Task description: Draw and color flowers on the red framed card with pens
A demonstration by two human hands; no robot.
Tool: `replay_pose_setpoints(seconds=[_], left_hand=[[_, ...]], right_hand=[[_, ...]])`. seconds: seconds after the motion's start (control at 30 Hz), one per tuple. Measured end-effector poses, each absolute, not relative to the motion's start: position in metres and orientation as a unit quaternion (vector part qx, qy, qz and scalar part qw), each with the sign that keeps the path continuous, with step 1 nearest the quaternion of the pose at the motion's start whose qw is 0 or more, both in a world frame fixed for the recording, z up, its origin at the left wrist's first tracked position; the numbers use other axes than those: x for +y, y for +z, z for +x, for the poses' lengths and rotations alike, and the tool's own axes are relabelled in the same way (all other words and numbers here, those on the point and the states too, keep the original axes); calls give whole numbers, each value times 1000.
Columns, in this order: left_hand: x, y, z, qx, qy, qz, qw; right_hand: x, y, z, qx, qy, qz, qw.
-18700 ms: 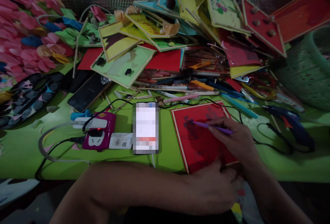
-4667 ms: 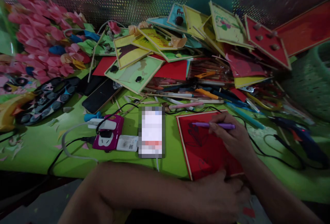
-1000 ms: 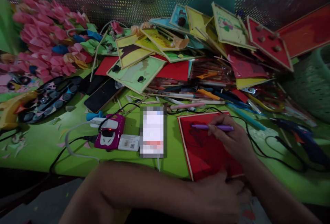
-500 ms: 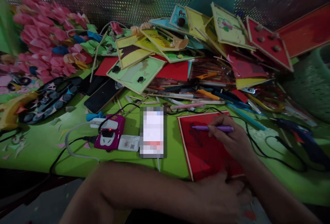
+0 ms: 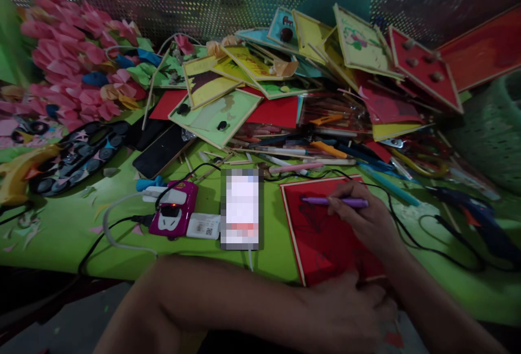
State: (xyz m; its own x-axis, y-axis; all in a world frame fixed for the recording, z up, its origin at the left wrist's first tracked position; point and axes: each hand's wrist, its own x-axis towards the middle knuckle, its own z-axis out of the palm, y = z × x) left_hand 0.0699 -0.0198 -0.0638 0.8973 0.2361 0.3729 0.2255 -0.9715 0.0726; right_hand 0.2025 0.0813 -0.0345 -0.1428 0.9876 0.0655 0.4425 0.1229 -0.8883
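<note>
My right hand (image 5: 368, 218) is closed in a writing grip around a purple marker (image 5: 352, 202). The marker lies nearly level, its tip pointing left over the upper part of a red card (image 5: 345, 234) with a pale stick frame. Dark line drawings (image 5: 313, 218) show on the card below the tip; whether the tip touches the surface I cannot tell. My left hand (image 5: 350, 302) lies across the card's near edge, fingers apart and pointing right, partly in shadow. Left of the card is a phone (image 5: 241, 210) with a lit, blurred-out screen.
A purple power socket (image 5: 173, 213) with cables stands left. On the right lies a glue gun (image 5: 476, 218). Behind are framed cards (image 5: 215, 118), pens and sticks (image 5: 301, 153), pink paper flowers (image 5: 77, 61), a black paint palette (image 5: 81, 158), a yellow tape dispenser (image 5: 24, 172) and a green basket (image 5: 488, 131).
My right hand and the marker have shifted very slightly to the left over the card. My left hand stays in place.
</note>
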Motion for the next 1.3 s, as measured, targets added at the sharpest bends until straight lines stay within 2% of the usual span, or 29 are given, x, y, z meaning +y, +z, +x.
replay_pose_setpoints(seconds=[0.6,0.83,0.93,1.1,1.3], left_hand=[[-23,-68,73,124,184,975,11],[-22,-66,73,121,172,978,-9],[-22,-64,72,116,164,979,-23],[-21,-65,73,118,168,979,-8],[-20,-63,72,119,176,977,30]], right_hand=[[80,-35,203,-650,381,-544,370],[76,-40,214,-578,397,-539,467],[74,-39,216,-545,423,-539,483],[73,-35,215,-554,417,-549,467],[73,-33,209,-608,419,-543,400]])
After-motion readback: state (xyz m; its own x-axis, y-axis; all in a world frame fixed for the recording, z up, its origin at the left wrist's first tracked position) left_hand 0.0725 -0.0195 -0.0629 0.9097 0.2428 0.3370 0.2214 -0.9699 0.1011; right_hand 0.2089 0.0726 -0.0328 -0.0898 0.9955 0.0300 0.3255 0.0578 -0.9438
